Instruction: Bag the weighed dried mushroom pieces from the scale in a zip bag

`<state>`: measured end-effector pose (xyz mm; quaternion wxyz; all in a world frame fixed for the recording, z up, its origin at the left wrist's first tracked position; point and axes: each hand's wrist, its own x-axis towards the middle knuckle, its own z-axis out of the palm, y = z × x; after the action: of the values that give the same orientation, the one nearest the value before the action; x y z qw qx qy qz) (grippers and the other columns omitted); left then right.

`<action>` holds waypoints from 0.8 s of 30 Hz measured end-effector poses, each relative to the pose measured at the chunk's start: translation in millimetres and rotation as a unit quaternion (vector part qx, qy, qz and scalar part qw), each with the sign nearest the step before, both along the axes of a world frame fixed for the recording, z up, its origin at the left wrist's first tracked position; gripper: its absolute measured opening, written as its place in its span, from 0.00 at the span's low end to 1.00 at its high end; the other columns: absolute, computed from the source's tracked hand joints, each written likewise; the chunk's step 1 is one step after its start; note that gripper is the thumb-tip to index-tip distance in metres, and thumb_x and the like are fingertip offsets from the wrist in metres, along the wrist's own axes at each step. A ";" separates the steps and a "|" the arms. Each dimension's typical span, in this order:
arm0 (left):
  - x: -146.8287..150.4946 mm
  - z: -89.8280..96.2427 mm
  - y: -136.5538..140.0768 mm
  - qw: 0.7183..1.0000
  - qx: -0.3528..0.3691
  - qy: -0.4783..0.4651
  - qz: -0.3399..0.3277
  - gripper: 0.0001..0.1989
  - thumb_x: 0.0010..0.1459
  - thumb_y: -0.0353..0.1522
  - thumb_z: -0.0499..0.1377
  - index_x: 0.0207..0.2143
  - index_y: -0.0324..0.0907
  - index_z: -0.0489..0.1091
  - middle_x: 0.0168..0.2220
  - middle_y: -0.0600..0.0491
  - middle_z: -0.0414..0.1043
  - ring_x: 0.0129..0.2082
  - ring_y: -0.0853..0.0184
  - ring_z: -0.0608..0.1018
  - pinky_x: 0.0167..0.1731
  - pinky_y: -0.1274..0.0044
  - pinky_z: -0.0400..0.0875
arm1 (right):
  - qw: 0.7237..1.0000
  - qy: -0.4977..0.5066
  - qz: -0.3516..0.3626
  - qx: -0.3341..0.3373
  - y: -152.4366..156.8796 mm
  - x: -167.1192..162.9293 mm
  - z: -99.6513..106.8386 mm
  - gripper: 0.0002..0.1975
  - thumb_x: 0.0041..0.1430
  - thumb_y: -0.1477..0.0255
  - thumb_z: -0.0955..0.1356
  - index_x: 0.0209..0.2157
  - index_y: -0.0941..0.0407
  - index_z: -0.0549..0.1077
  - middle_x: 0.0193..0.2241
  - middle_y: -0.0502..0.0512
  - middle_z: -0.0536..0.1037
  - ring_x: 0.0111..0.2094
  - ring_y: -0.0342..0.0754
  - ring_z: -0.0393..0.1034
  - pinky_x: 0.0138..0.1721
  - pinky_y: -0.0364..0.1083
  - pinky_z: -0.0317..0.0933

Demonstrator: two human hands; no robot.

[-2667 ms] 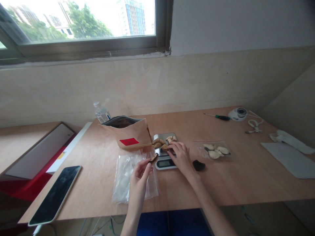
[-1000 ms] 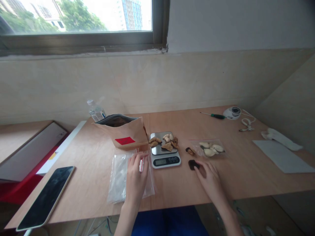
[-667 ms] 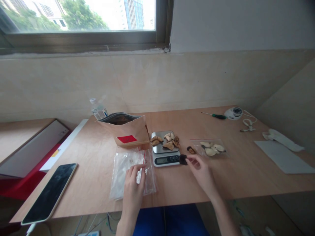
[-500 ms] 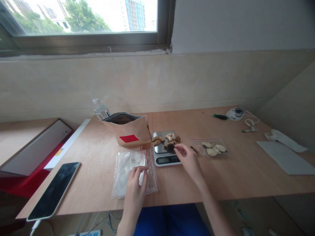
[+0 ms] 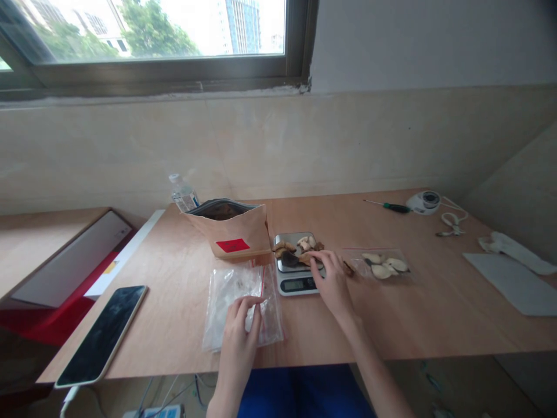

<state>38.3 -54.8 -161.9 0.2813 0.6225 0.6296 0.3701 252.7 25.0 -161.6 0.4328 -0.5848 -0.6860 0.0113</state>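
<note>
A small kitchen scale (image 5: 300, 285) with a lit-edge dark display carries several brown and pale dried mushroom pieces (image 5: 307, 242). My right hand (image 5: 334, 284) reaches over the plate's right side, its thumb and fingers closed on a long tan dried mushroom (image 5: 306, 258); a dark cap (image 5: 289, 259) lies just left of it. Flat transparent zip bags (image 5: 221, 302) lie left of the scale. On them rests my left hand (image 5: 241, 322), fingers loosely bent, thumb and forefinger apart. Whether it grips a bag's edge is not clear.
An open kraft pouch (image 5: 256, 232) with a red label stands behind the bags, beside a water bottle (image 5: 184, 194). Right of the scale lies a zip bag of pale slices (image 5: 383, 271). A phone (image 5: 102, 337), screwdriver (image 5: 395, 208), white camera (image 5: 424, 202) and grey sheet (image 5: 516, 281) lie further out.
The dark cap lies further left on the scale plate. My right hand has shifted slightly, fingers now on the tan mushroom. My left hand stays on the bags.
</note>
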 end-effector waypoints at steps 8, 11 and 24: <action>3.9 0.2 2.7 1.000 0.000 0.002 -0.007 0.11 0.62 0.37 0.48 0.40 0.46 0.68 0.42 0.51 0.67 0.46 0.62 0.68 0.43 0.70 0.66 | 0.999 0.016 -0.038 -0.006 -25.1 31.0 -21.5 0.11 0.61 0.72 0.60 0.39 0.54 0.73 0.36 0.57 0.72 0.42 0.53 0.66 0.47 0.54 0.58; 3.7 -1.8 3.2 1.000 0.005 0.007 -0.013 0.11 0.62 0.36 0.48 0.40 0.46 0.68 0.42 0.51 0.67 0.46 0.62 0.69 0.43 0.69 0.65 | 0.998 0.028 -0.047 -0.006 -33.8 38.2 -31.7 0.11 0.61 0.72 0.60 0.38 0.54 0.73 0.36 0.57 0.72 0.43 0.53 0.66 0.47 0.54 0.58; 3.9 -13.5 5.4 1.000 -0.001 0.009 -0.025 0.11 0.62 0.35 0.48 0.39 0.45 0.68 0.42 0.49 0.67 0.45 0.61 0.69 0.45 0.67 0.65 | 0.996 0.073 -0.044 -0.037 -50.0 48.9 -45.1 0.11 0.60 0.73 0.60 0.37 0.54 0.73 0.36 0.58 0.72 0.42 0.53 0.67 0.45 0.54 0.60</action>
<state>42.2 -49.4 -175.4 0.2861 0.6411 0.6164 0.3567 301.6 -25.1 -206.7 0.4600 -0.6273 -0.6255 0.0602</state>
